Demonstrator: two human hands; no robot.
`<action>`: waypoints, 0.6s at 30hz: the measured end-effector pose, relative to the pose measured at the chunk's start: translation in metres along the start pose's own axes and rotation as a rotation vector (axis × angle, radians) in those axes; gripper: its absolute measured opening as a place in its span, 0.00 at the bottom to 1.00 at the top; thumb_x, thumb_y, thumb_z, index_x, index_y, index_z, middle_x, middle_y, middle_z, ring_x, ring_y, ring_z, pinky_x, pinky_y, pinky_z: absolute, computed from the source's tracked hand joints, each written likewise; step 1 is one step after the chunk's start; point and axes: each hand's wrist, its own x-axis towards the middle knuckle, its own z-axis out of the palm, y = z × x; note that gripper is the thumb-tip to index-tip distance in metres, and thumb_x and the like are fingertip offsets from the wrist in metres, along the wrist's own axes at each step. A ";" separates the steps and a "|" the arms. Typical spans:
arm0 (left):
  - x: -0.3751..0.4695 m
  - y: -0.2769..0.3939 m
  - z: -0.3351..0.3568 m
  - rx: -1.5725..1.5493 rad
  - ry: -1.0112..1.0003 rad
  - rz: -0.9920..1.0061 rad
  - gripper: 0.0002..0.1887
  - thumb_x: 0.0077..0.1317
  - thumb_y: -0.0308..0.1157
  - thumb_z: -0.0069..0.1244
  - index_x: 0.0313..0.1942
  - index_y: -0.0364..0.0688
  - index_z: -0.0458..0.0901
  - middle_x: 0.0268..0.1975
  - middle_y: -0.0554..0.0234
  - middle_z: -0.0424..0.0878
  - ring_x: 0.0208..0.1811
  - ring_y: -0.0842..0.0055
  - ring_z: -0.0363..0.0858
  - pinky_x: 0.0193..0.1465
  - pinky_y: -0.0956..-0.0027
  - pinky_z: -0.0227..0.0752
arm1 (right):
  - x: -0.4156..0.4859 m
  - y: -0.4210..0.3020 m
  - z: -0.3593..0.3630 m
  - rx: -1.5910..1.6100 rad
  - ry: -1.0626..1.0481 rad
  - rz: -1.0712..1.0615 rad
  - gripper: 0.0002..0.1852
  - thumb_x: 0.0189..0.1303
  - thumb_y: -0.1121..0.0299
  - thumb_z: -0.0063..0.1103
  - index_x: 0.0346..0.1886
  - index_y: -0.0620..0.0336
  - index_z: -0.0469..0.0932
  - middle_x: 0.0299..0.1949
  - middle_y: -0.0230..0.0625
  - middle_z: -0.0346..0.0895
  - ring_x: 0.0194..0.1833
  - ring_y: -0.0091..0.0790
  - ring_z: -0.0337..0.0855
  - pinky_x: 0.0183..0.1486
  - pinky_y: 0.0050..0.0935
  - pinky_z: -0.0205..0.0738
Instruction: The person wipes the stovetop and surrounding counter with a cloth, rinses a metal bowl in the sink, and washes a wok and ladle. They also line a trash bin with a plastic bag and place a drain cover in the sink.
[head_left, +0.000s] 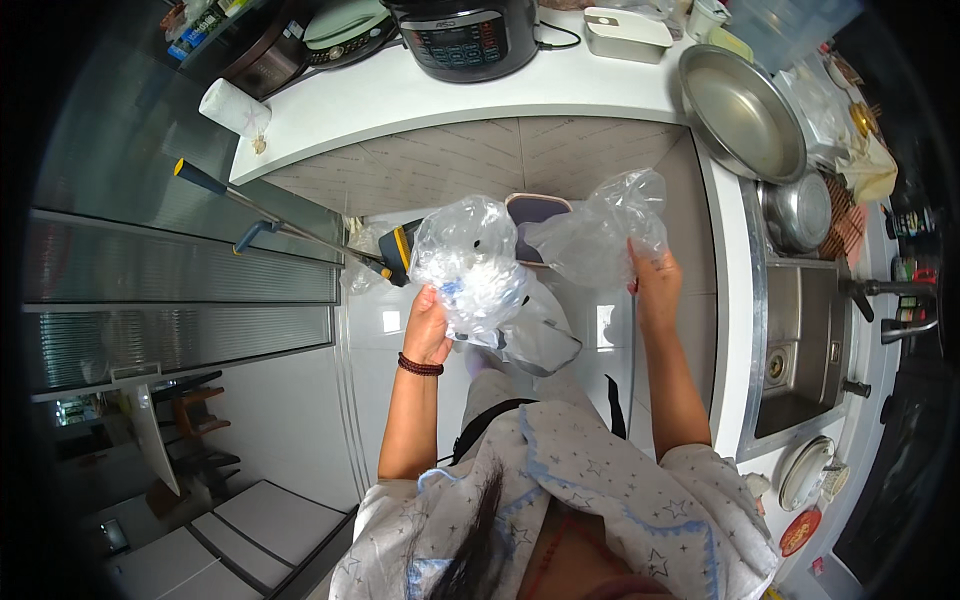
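Note:
My left hand (426, 331) grips a crumpled clear plastic bag (466, 232) in front of my body. Bunched with it is shiny white and clear plastic (484, 294) with some blue print. Below this hangs or rests a larger translucent bag (541, 334) with a dark edge; whether it joins the bunched plastic, I cannot tell. To the right, my right hand (657, 289) pinches another clear thin plastic bag (611, 217), held up with its loose part trailing towards the left one.
A long-handled broom and dustpan (395, 251) lean at the left by the glass sliding door (187, 259). Behind the bags is a dark-topped stool or scale (541, 210). The white counter (450, 101) bears an electric pressure cooker (457, 41); a steel basin (739, 112) stands near the sink (799, 352).

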 end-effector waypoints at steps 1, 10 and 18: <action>0.006 0.004 -0.001 -0.040 0.028 0.011 0.16 0.66 0.24 0.45 0.54 0.33 0.72 0.50 0.59 0.80 0.49 0.73 0.80 0.52 0.69 0.76 | 0.006 0.001 0.005 0.029 -0.005 0.021 0.13 0.59 0.71 0.59 0.47 0.63 0.78 0.37 0.30 0.78 0.35 0.19 0.75 0.39 0.20 0.68; 0.079 0.029 -0.024 -0.596 -0.461 -0.337 0.24 0.69 0.45 0.42 0.59 0.41 0.69 0.60 0.47 0.71 0.63 0.58 0.68 0.64 0.53 0.64 | 0.002 0.004 0.072 0.073 -0.020 -0.086 0.09 0.56 0.76 0.63 0.41 0.61 0.82 0.36 0.28 0.80 0.38 0.20 0.77 0.43 0.21 0.71; 0.148 0.022 -0.075 -0.682 -0.597 -0.278 0.26 0.72 0.45 0.37 0.65 0.43 0.61 0.64 0.55 0.67 0.63 0.61 0.68 0.65 0.54 0.62 | -0.020 -0.009 0.051 0.260 0.107 -0.043 0.14 0.53 0.81 0.61 0.45 0.63 0.76 0.31 0.32 0.78 0.35 0.24 0.78 0.40 0.21 0.74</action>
